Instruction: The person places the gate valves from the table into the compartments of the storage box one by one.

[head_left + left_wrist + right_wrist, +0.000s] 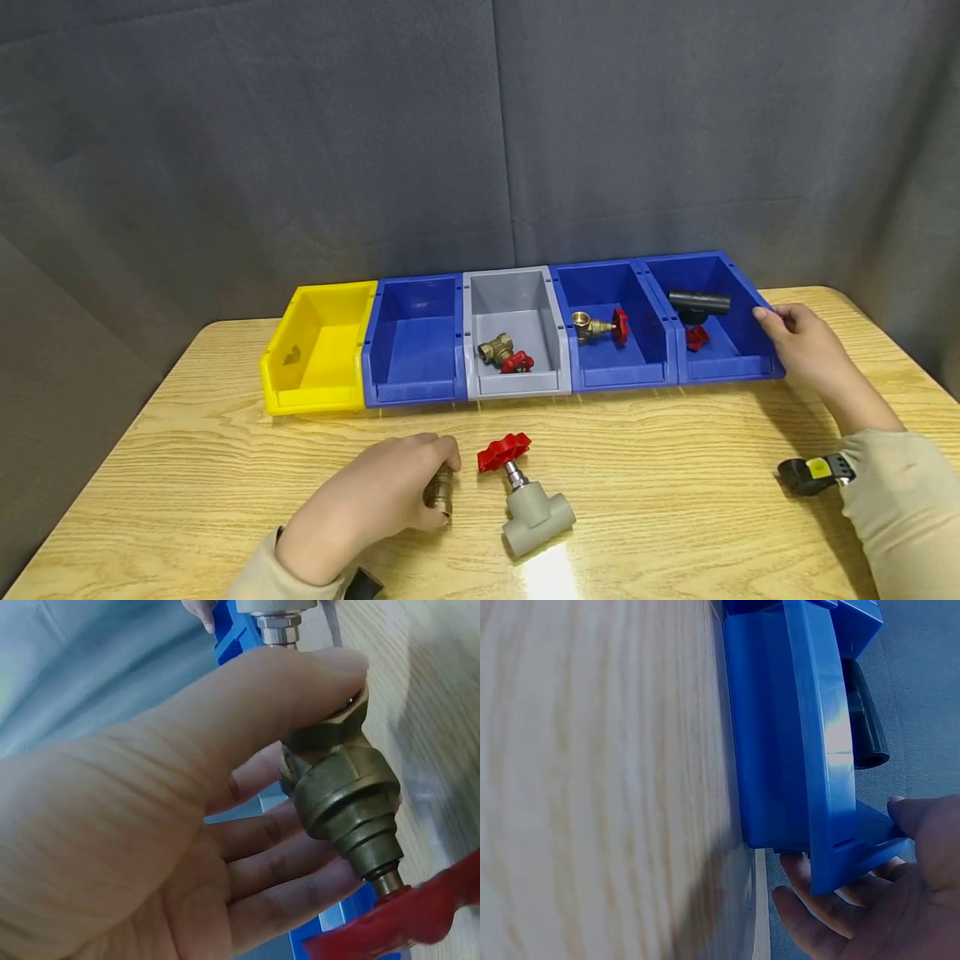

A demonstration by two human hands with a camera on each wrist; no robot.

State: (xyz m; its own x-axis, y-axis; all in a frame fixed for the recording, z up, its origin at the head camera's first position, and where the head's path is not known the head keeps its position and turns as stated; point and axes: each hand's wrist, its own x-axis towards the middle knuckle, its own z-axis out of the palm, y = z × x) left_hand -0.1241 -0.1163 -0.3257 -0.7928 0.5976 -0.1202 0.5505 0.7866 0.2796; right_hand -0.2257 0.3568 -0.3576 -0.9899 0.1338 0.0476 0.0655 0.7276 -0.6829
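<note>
My left hand (367, 492) grips a brass valve (441, 493) low over the table, left of the grey valve. In the left wrist view the thumb lies over one end of the brass valve's body (349, 787), with the fingers behind it and its red handwheel (390, 922) pointing away. The grey plastic valve (536, 517) with a red handwheel (504, 452) lies on the table. At the far right, my right hand (813, 346) holds the side wall of the end blue bin (731, 368), thumb at the rim and fingers outside.
A yellow bin (315, 400), a blue bin (416, 390), a grey bin (517, 385) and another blue bin (618, 377) continue the row leftward. Brass valves lie in the grey bin and its right neighbour; a black pipe valve (701, 302) is in the end bin. A dark curtain hangs behind.
</note>
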